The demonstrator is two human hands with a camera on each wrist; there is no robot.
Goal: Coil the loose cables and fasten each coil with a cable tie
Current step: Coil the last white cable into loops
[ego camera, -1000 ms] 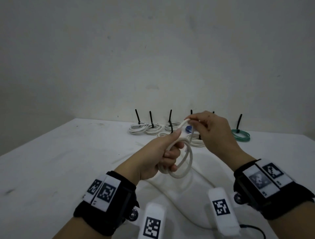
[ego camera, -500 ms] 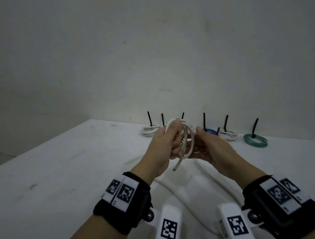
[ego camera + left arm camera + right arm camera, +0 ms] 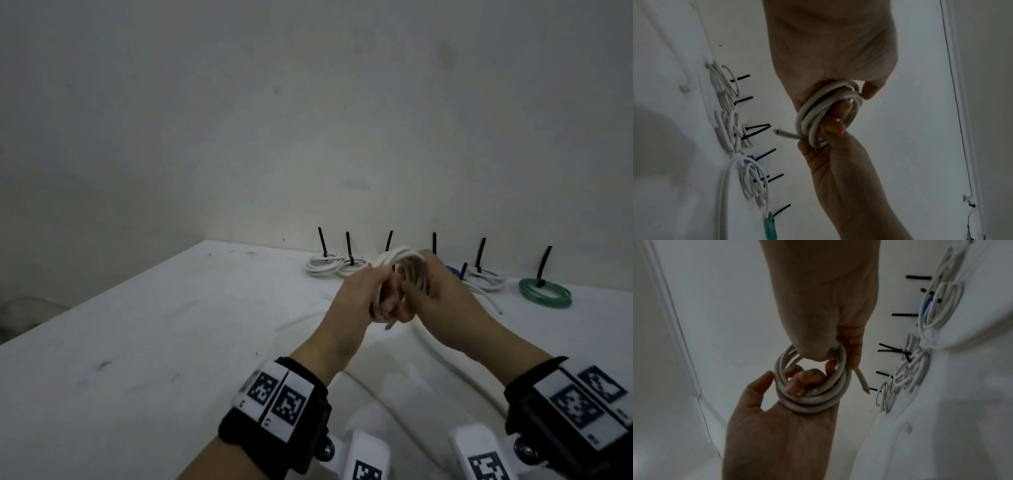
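Both hands hold the white cable coil (image 3: pixel 812 386) in the air above the table (image 3: pixel 171 342): the left hand (image 3: pixel 359 294) and the right hand (image 3: pixel 442 294) each have fingers curled through and around its loops. The coil has no tie yet, and its free end (image 3: pixel 862 380) sticks out. I think that if one hand lets go to fetch a tie, the stiff loops may spring open.

Black wristbands (image 3: pixel 274 421), checkered white tags (image 3: pixel 366 460)

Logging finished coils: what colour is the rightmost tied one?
Translucent green coil, black cable tie; clearest in the head view.
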